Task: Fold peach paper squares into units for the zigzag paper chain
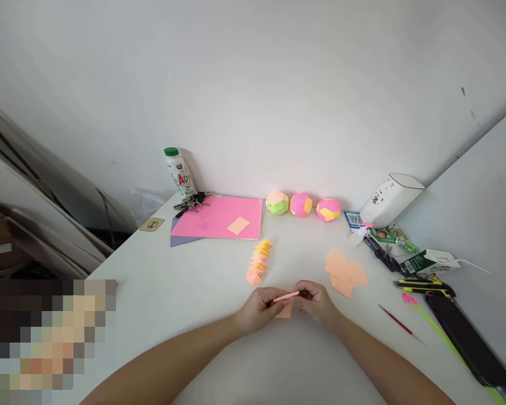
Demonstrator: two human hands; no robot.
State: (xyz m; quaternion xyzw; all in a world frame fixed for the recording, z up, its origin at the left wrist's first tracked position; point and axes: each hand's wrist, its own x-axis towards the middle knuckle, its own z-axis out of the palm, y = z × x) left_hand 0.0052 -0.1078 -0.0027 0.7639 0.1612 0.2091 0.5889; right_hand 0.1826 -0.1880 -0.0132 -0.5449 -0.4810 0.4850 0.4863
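Between my two hands is a small folded piece of peach paper (285, 296), seen nearly edge-on. My left hand (259, 308) pinches its left end, and my right hand (315, 302) pinches the right end. Below the fingers, part of another peach paper (285, 311) shows; whether it is joined to the held piece I cannot tell. Just beyond my left hand runs a row of folded orange and peach paper units (259, 262). To the right of my right hand lie several flat peach paper squares (344, 271), overlapping one another.
Three paper balls (301, 205) stand by the wall. At the back left are a pink pad (219, 216), keys (193, 203) and a white bottle (180, 175). On the right lie a thin red brush (398, 322), a cutter (425, 286), a black case (468, 340) and a white paper cylinder (390, 199).
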